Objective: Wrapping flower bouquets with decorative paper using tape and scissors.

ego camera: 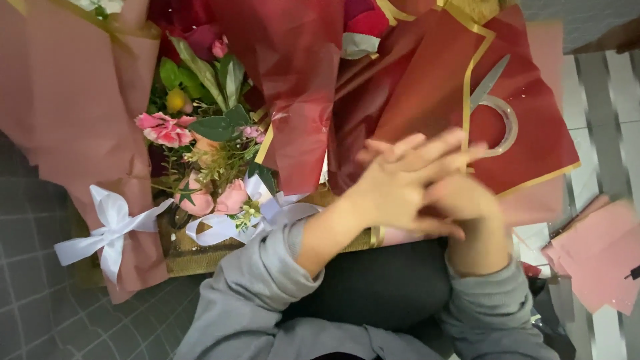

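Both hands overlapped on dark red wrapping sheet [527, 133]: left hand [400, 183] flat, fingers spread, atop right hand [463, 200], its grip hidden. Scissors [497, 110] just beyond fingertips, blades pointing away, right hand nearer.

You had a pink-wrapped bouquet [80, 107] with a white ribbon bow [110, 230] at your left, pink carnations [165, 129] beside it, and loose pink paper sheets [600, 257] on the tiled floor [40, 313].

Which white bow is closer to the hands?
The white bow by the pink flowers; the other bow sits far left on the pale pink wrapping.
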